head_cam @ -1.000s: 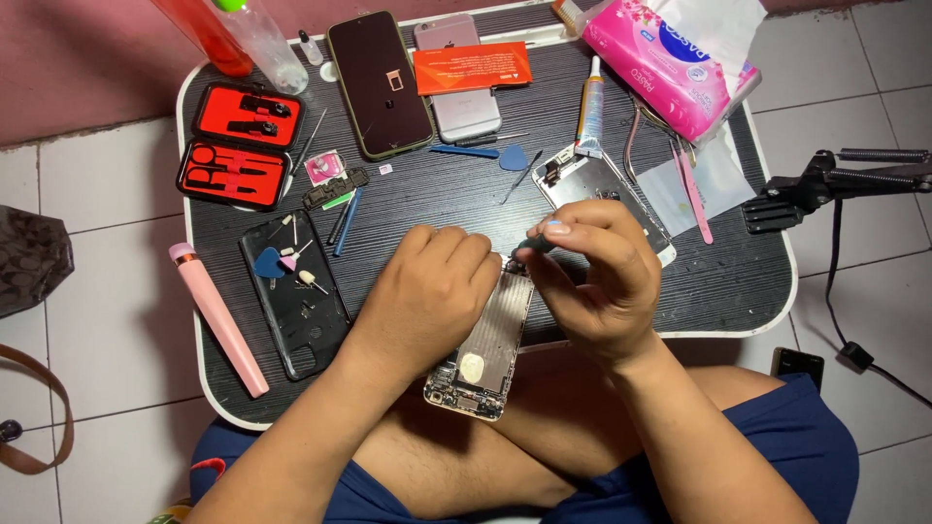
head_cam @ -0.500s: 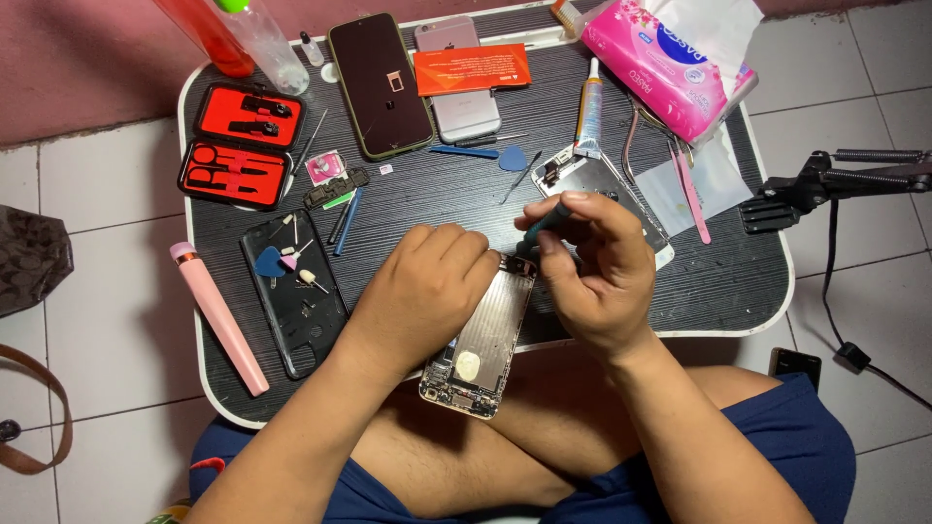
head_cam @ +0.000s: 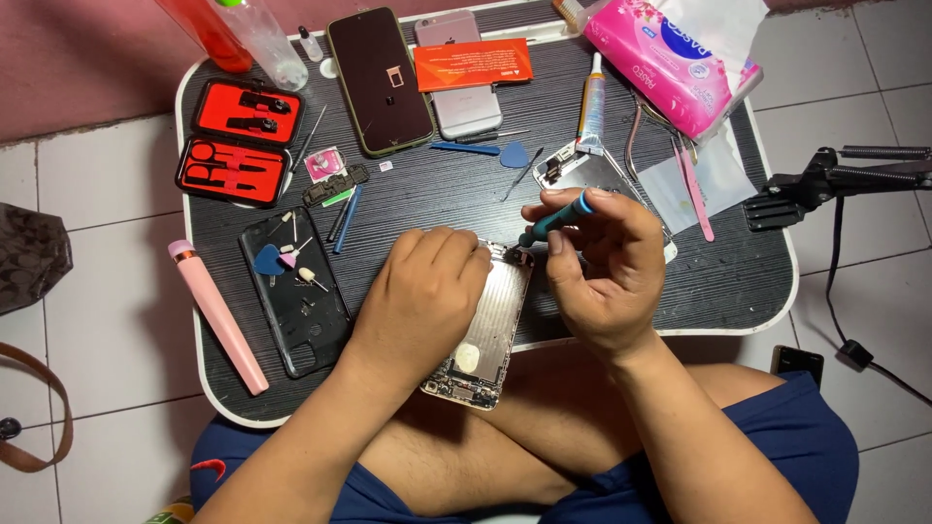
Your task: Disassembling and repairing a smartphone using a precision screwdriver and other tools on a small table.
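Left hand fingers press together on the opened phone chassis at frame centre; right hand fingers clamp a teal screwdriver at its top edge.

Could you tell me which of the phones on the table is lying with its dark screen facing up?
The dark phone at the table's far edge, beside the silver phone, which lies back up under an orange card.

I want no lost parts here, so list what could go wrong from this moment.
The screwdriver in the right hand works at the top edge of the opened phone housing, which overhangs the tray table; a freed screw could drop into the lap. The left hand alone steadies it, so a slip could gouge it.
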